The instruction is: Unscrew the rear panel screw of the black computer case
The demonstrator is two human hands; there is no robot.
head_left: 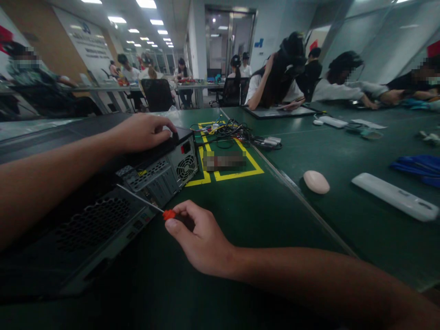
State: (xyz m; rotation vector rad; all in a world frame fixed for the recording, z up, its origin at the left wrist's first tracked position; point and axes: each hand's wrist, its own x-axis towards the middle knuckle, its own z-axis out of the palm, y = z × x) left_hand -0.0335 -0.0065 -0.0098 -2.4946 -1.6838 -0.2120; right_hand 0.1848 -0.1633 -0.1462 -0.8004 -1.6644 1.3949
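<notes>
Looks like a shared workshop in an office-type bldg: long green table [268, 229] w/ yellow markings [240, 174], PC case [103, 217] & tangled cables [237, 131] on it, ppl [129, 74] seated at other tables [206, 85], black chairs [156, 94], rows of ceiling lights [146, 3], metal-framed glass door [231, 52].

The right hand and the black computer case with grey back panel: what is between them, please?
In the head view, a red-handled screwdriver with thin metal shaft reaches from the right hand toward the computer case.

Ceiling light [157, 22]: lit, ahead of you.
Door [231, 50]: glazed, metal-framed, facing you.
Wall [46, 39], your left: tan, white panel [84, 39].
Chair [157, 94]: black.
</notes>
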